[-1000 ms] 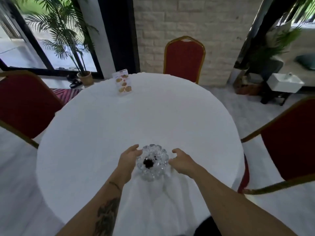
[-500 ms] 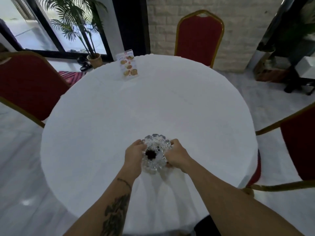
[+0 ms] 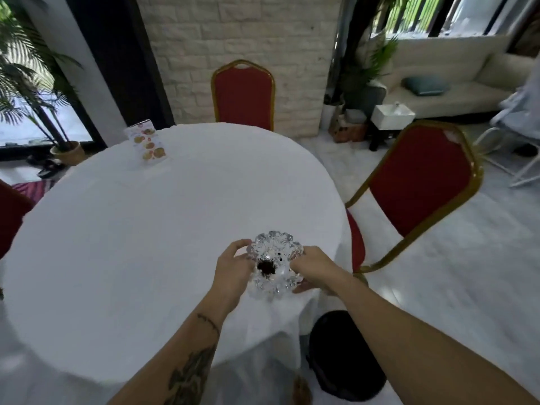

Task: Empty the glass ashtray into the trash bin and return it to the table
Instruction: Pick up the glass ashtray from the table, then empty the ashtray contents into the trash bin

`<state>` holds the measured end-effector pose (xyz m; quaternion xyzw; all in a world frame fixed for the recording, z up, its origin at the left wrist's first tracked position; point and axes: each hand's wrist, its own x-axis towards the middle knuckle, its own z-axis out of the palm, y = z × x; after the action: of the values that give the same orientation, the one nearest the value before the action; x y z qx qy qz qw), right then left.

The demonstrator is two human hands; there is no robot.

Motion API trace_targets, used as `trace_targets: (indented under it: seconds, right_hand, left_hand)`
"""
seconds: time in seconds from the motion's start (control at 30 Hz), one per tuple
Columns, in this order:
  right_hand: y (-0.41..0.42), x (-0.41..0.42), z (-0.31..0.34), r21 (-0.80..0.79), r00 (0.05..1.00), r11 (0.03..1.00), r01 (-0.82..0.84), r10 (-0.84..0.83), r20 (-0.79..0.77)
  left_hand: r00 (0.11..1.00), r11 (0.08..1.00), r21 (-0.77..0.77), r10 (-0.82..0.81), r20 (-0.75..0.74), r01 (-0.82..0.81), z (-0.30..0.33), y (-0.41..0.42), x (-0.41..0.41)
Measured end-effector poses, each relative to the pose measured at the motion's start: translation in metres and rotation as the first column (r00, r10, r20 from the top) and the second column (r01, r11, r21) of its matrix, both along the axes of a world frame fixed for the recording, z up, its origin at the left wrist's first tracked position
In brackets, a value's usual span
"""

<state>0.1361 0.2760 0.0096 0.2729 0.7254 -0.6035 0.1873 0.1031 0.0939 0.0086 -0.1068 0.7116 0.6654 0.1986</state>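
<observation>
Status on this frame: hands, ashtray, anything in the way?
Left hand and right hand grip ashtray, ash inside. Bin below right forearm, by table. Path clear.

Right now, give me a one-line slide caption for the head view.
Left hand and right hand grip the glass ashtray, ash inside, near the table edge; black bin below.

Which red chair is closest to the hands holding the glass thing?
The red chair on the right, beside the table edge. The chair by the brick wall is across the table; the left one barely shows.
</observation>
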Motion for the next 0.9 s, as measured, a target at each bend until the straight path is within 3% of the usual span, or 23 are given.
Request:
trace_targets:
  seconds: [0.23,0.5,0.7,0.8,0.9]
  right_hand:
    - [0.043,0.093,0.009,0.006,0.988,0.989,0.146,-0.146,0.04]
    - [0.108,0.165,-0.032,0.004,0.957,0.962,0.273,-0.272,0.098]
    - [0.159,0.193,-0.12,0.009,0.926,0.947,0.323,-0.318,0.204]
    - [0.174,0.201,-0.175,-0.013,0.951,0.966,0.259,-0.253,0.178]
    - [0.188,0.206,-0.235,-0.012,0.928,0.94,0.342,-0.335,0.16]
  left_hand:
    - [0.972,0.972,-0.016,-0.235,0.003,0.235,0.008,0.049,0.061]
    - [0.91,0.906,-0.093,-0.411,0.044,0.414,-0.025,0.131,0.113]
    - [0.89,0.877,-0.155,-0.455,0.044,0.456,-0.105,0.184,0.138]
    - [0.89,0.879,-0.142,-0.448,0.085,0.456,-0.167,0.202,0.14]
    - [0.885,0.874,-0.143,-0.451,0.114,0.464,-0.237,0.217,0.137]
